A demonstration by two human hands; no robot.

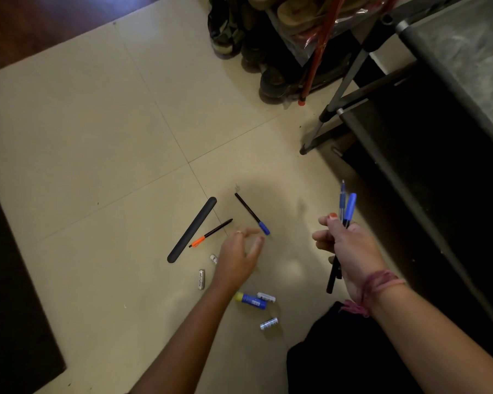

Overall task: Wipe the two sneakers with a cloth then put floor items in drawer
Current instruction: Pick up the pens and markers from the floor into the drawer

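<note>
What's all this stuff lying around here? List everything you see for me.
Long flat dark grey case: one, on the tiled floor, left of the pens.
Orange-capped black pen: one, beside the case.
Blue-capped black pen: one, on the floor ahead of the left hand.
Silver batteries: four, scattered near the left arm.
Blue and yellow glue stick: one, by the left forearm.
Shoes on rack: several, dark, top.
Left hand: open, reaching.
Right hand: holds blue pens.
</note>
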